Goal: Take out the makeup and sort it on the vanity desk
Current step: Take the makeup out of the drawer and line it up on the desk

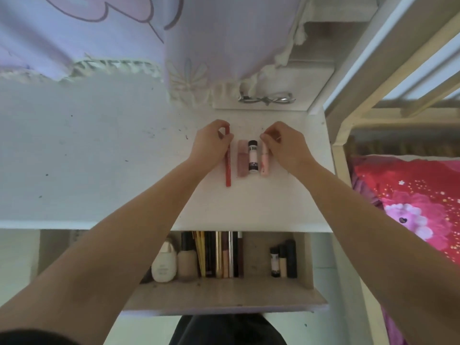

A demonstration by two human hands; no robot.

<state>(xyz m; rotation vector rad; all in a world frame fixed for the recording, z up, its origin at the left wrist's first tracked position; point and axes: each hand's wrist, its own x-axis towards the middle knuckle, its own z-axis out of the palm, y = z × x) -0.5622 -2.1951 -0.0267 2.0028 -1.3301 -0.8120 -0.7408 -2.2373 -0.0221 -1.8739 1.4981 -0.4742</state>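
Note:
Several makeup items lie in a row on the white vanity desk. A long red pencil is at the left, and my left hand pinches its far end. Beside it lie a dusty pink tube, a white tube with a black cap and a pale pink tube. My right hand pinches the far end of the pale pink tube. Below the desk edge, the open drawer holds more makeup: a white bottle, a beige foundation bottle, several upright pencils and small dark tubes.
A lilac cloth with a drawn flower hangs over the back of the desk. A small upper drawer with a silver bow handle sits behind my hands. A white bed frame and a pink floral blanket are at the right.

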